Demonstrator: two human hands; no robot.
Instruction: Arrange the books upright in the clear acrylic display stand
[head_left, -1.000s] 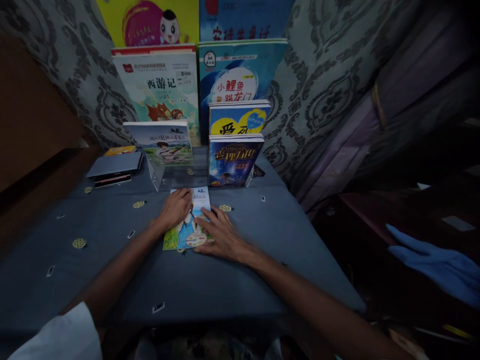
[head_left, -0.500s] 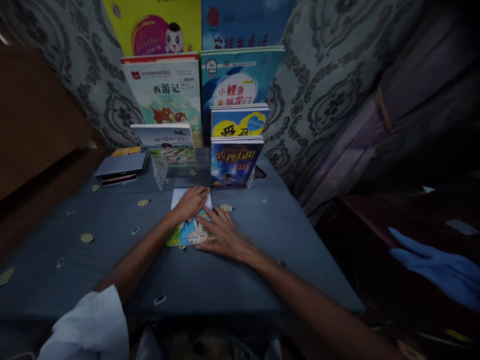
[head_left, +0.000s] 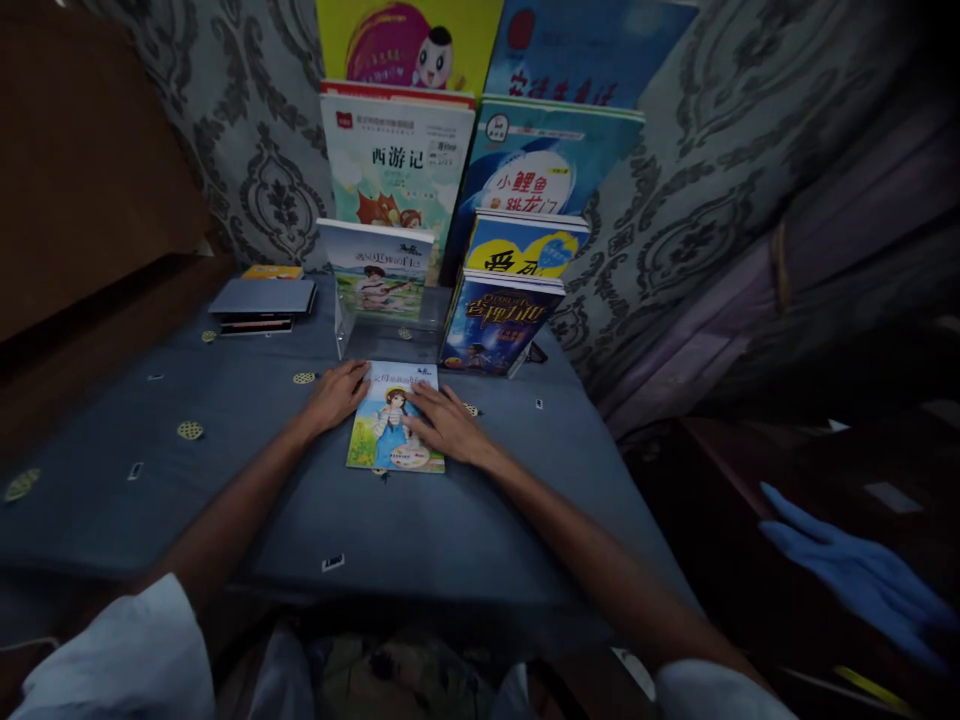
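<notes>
A thin picture book [head_left: 384,432] lies flat on the blue tablecloth, its cover showing a figure in a hat and a blue skirt. My left hand [head_left: 336,396] rests at the book's upper left edge, fingers stretched out and touching it. Across the right side of the cover lies my right hand [head_left: 451,426], open with its fingers spread. Just behind the book stands a clear stepped rack [head_left: 390,338]. A book with a guitar player on it [head_left: 382,275] stands on the left of the rack's lowest row, and a dark blue book [head_left: 499,325] on the right.
Higher rows hold a pale green book [head_left: 397,150], a teal book [head_left: 555,160] and more. A small stack with a grey cover [head_left: 262,297] lies on the tablecloth [head_left: 262,500] at left. A blue glove [head_left: 847,570] lies at right. Patterned curtain [head_left: 270,190] hangs behind.
My left hand has slid off the cover to the book's left edge, baring the title and figure. My right hand remains on the right side. The view has turned a little left.
</notes>
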